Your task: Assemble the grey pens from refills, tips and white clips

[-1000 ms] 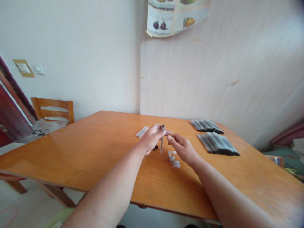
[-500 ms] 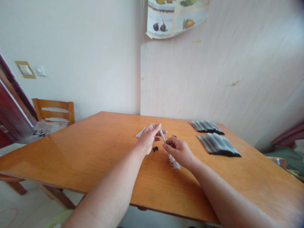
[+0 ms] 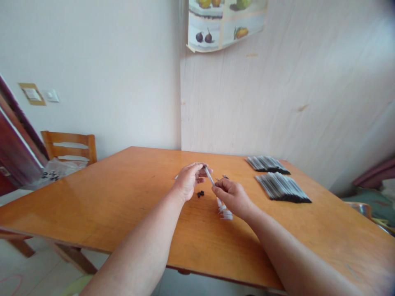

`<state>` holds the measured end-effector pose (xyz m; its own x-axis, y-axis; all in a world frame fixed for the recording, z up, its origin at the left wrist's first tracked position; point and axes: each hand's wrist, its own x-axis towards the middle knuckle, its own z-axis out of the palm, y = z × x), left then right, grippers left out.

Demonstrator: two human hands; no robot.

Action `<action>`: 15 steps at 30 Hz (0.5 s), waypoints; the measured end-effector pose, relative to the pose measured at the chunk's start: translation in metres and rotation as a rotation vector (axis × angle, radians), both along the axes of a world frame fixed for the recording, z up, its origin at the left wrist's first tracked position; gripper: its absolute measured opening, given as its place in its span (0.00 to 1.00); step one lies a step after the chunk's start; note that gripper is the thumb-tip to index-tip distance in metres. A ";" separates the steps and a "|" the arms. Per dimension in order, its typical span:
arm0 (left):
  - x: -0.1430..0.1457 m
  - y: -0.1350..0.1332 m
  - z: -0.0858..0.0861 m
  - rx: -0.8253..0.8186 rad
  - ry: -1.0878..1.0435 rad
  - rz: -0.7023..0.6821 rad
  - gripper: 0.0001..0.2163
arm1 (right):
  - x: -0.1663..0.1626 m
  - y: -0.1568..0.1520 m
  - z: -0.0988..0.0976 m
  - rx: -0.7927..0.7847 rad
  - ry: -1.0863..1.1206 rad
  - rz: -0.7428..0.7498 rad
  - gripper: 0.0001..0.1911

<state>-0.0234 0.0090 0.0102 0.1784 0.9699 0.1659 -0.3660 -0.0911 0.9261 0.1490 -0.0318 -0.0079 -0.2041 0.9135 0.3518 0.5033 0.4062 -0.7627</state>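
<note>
White tube (image 3: pixel 209 176), right fingers (image 3: pixel 224 185) seemingly curled

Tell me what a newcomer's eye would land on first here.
Probably the left hand and right hand, both gripping one slim tube over the middle of the wooden table. Then the two rows of black-ended tubes at the table's right, and the fruit picture on the wall above.

A broad, glossy orange-brown wooden table (image 3: pixel 145 226) bore small black pieces (image 3: pixel 201 193) between the left hand (image 3: pixel 187 181) and right hand (image 3: pixel 233 196). Narrow translucent white plastic pieces (image 3: pixel 227 215) lay just on the near side of the right hand. Farther to that hand's right lay two flat rows of slim grey, black-ended sticks, one nearer (image 3: pixel 282 187), one farther (image 3: pixel 267 163).
</note>
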 end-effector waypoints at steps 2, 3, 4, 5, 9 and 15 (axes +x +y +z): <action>0.001 -0.001 0.000 -0.010 0.005 0.010 0.14 | 0.000 0.000 0.001 0.008 -0.006 0.002 0.13; 0.002 -0.001 0.000 -0.012 0.010 0.020 0.14 | -0.001 -0.001 0.001 0.014 -0.008 0.006 0.13; 0.002 -0.002 0.000 -0.011 0.015 0.032 0.14 | -0.001 -0.001 0.001 0.019 -0.008 0.009 0.13; 0.002 -0.002 0.000 -0.012 0.016 0.042 0.14 | -0.001 -0.001 0.001 0.023 -0.009 0.009 0.13; 0.001 -0.002 0.000 -0.014 0.000 0.029 0.11 | 0.000 -0.001 0.001 0.024 -0.017 -0.003 0.13; 0.001 -0.002 0.002 -0.018 -0.014 0.001 0.12 | 0.001 0.000 0.000 0.016 -0.031 -0.010 0.13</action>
<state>-0.0226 0.0073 0.0122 0.1758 0.9728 0.1509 -0.3785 -0.0748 0.9226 0.1495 -0.0323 -0.0080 -0.2058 0.9100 0.3598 0.5310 0.4127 -0.7401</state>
